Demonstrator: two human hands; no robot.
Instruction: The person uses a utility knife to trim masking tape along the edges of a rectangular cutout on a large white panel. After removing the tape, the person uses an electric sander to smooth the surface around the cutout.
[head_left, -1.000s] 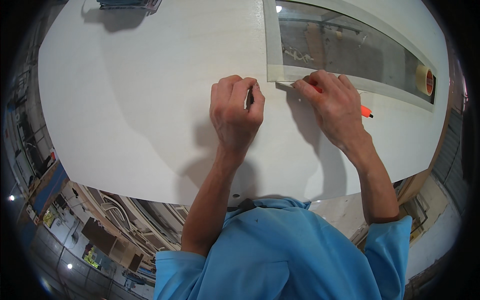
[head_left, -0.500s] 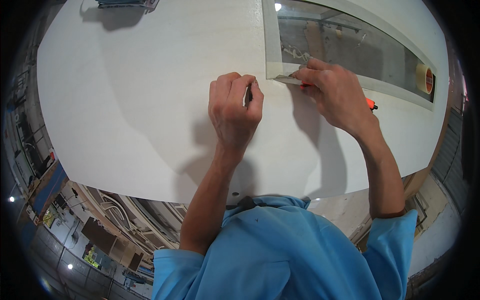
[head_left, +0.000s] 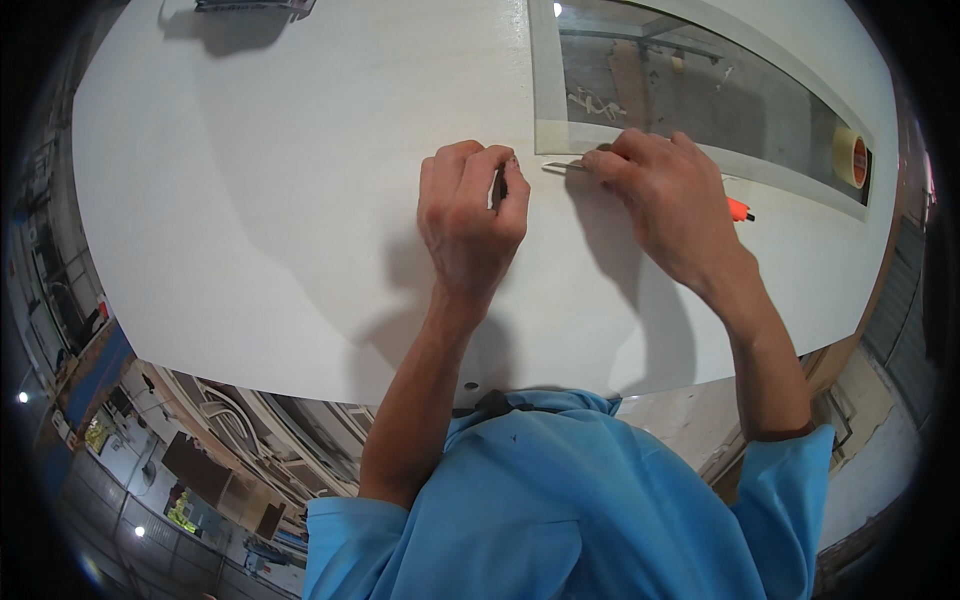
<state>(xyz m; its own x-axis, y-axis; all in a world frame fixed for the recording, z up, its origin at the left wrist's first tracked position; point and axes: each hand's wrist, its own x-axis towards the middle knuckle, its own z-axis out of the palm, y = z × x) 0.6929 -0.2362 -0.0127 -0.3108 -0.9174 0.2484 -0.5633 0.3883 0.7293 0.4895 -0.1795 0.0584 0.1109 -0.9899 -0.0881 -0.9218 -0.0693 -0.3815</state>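
Surface: white panel [head_left: 300, 200], glass pane [head_left: 690, 95]
Left hand [head_left: 470, 205]: curled; cannot tell whether holding anything
Right hand [head_left: 675, 200]: gripping orange utility knife [head_left: 739, 209]
Tape roll [head_left: 847, 157]: at pane's right

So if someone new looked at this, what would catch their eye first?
Probably the orange-handled knife in the right hand, right of centre, its blade pointing left just below the near left corner of the framed glass panel. Then the bright blue shirt across the lower middle, and the pale roll of tape at the panel's right end.
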